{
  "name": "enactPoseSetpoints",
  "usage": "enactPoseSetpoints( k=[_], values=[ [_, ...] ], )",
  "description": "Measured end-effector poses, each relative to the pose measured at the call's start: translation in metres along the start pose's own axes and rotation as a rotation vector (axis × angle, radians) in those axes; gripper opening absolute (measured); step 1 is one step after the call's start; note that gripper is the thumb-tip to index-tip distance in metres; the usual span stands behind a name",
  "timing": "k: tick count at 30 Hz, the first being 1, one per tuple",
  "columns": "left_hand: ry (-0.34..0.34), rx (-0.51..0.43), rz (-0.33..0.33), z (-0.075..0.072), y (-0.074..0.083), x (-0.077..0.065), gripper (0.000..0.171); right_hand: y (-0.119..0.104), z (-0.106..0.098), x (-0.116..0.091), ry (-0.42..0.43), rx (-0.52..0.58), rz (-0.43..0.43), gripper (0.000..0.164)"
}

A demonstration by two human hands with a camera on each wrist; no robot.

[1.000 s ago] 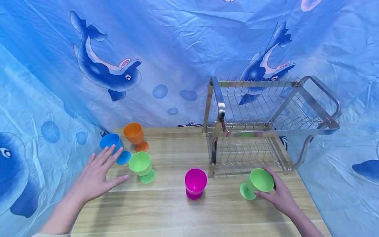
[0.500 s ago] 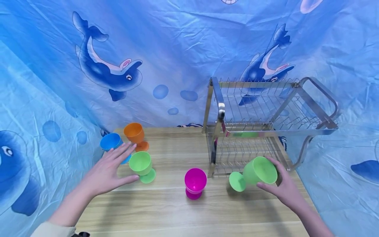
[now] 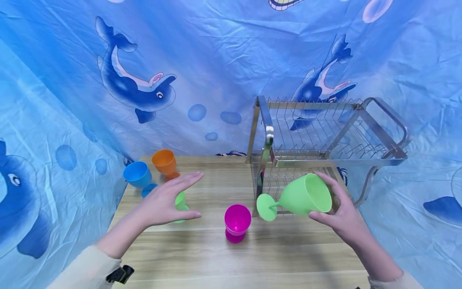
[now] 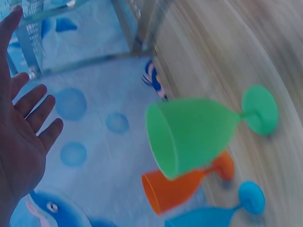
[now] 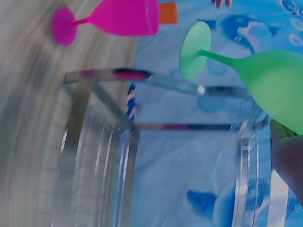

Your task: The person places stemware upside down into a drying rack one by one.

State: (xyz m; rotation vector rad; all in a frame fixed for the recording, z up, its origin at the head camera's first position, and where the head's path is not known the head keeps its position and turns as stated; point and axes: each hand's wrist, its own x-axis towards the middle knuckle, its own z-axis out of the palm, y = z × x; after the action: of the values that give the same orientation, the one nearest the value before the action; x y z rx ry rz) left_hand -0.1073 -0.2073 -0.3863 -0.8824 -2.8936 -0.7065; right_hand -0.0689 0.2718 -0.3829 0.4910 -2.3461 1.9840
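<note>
1 grn goblet (image 3: 298,196) higher in r fingers (image 3: 338,188), 4 others (image 3: 237,224)

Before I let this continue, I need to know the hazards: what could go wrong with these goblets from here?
The tilted green goblet in the right hand has its foot beside the metal dish rack in the head view; it might knock the frame.

The magenta goblet stands between both hands, so a low sweep could tip it.

The open left hand partly hides the standing green goblet and might bump it.
</note>
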Motion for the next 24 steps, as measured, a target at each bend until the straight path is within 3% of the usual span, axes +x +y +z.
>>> enactPoseSetpoints(
  k=[7,12,24],
  values=[
    [0.024,-0.104,0.031,0.008,0.028,0.019,0.092,-0.008,0.025,0.018,-0.029,0.104,-0.095,0.098],
    [0.070,-0.179,0.111,0.012,0.046,0.034,0.086,-0.011,0.040,0.027,-0.045,0.130,-0.116,0.099],
    [0.223,-0.151,0.266,0.021,0.066,0.061,0.058,-0.009,0.073,0.049,-0.074,0.237,-0.159,0.098]
  ],
)
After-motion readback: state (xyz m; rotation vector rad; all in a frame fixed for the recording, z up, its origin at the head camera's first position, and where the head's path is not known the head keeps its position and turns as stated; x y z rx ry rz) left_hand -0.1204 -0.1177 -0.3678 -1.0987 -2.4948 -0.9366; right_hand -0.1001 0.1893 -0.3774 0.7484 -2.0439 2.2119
